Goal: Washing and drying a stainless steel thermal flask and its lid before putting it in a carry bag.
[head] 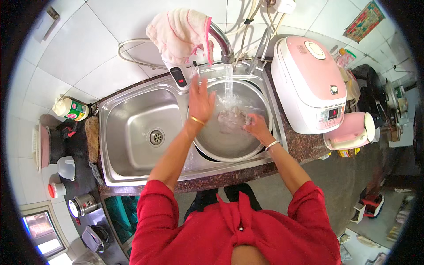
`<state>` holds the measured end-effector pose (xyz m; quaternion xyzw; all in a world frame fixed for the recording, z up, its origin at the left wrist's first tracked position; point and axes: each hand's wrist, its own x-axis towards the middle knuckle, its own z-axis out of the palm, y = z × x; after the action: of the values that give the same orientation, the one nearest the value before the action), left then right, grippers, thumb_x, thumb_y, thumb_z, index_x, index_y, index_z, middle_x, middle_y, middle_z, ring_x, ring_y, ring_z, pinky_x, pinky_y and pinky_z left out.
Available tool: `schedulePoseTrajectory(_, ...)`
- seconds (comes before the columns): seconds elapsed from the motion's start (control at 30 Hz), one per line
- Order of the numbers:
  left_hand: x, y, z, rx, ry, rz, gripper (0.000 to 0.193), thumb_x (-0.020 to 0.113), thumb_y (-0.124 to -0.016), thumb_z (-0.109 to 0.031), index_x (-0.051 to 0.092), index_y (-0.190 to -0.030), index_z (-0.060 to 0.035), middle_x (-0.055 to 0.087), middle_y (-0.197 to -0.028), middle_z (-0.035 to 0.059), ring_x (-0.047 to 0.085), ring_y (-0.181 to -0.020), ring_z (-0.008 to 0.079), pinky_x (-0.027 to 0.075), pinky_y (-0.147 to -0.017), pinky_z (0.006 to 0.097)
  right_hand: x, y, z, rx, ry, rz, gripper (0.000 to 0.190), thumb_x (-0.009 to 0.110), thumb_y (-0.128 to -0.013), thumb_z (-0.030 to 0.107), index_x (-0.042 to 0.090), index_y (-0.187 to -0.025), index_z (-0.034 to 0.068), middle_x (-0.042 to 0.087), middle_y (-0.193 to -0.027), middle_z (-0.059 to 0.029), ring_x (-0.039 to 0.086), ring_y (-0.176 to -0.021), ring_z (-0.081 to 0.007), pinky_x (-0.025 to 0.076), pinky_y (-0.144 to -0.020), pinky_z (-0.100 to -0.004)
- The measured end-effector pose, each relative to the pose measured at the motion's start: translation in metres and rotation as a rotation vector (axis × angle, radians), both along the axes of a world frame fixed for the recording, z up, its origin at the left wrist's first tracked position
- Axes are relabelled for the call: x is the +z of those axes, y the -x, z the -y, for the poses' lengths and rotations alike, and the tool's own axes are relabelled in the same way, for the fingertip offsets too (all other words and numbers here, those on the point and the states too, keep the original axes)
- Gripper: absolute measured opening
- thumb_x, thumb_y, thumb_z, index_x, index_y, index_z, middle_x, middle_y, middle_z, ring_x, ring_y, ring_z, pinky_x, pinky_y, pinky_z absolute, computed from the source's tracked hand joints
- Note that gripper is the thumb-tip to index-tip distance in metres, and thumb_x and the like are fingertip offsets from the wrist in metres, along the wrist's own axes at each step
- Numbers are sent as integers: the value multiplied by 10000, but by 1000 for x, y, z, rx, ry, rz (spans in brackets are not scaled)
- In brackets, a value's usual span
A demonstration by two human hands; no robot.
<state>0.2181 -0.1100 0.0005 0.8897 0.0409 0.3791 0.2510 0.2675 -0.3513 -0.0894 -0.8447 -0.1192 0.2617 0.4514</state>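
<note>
Water runs from a curved metal tap (221, 39) into a wide steel basin (212, 152), which sits in the right bowl of a double sink. A crumpled, greyish see-through thing (232, 120), perhaps a plastic bag or thin cloth, lies in the water under the stream. At its right edge is my right hand (259, 128), with thumb and fingertips closed on it. My left hand (202, 104) is raised over the basin's left side, blurred, fingers spread and holding nothing. Just beyond those fingertips stands the tap's base with its lit display (179, 77).
A pink-and-white towel (180, 34) drapes over the tap. The left sink bowl (129, 132) has a drain strainer. On the right stand a pink rice cooker (308, 86) and a pink container (347, 131). A green-labelled bottle (74, 109) and a brown brush-like thing (92, 139) line the left.
</note>
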Motion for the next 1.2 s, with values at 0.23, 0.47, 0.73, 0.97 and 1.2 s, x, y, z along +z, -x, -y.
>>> schedulePoseTrajectory(0.23,23,-40,-56,44,-44,-159,468,613,-756,-109,419,-1148,58,431,-1206,257,439,-1062,418,356,-926,466,5,28,-38,409,513,594,780,736,-614,335,401,-1260,56,348,-1313,-254,418,-1142,-441,370,-959,-442)
schedulePoseTrajectory(0.47,2,16,-50,-122,-261,-245,619,643,-722,-104,371,-1264,22,397,-1278,235,393,-1167,359,320,-993,414,-12,31,-33,694,601,355,619,716,-641,278,469,-1140,9,543,-1101,-252,588,-858,-412,485,-761,-417)
schedulePoseTrajectory(0.73,0,59,21,-612,151,-630,771,792,-547,-158,446,-1230,-65,489,-1204,153,454,-1101,317,371,-920,388,108,23,-38,416,-365,-456,525,747,-691,269,531,-1099,18,593,-966,-60,545,-859,-116,475,-682,-277)
schedulePoseTrajectory(0.97,-7,48,31,-681,964,-749,430,622,-683,-33,503,-1096,-44,577,-934,102,577,-821,206,483,-665,315,75,59,-29,199,-574,-235,632,690,-775,273,332,-1264,95,481,-1107,-55,532,-926,-150,507,-723,-289)
schedulePoseTrajectory(1.2,-17,39,51,-608,1710,-650,366,596,-758,-97,469,-1077,32,554,-1013,109,589,-801,169,510,-653,298,63,86,-59,-392,-785,-455,480,642,-814,250,392,-1188,84,513,-1033,-62,554,-831,-129,508,-615,-258)
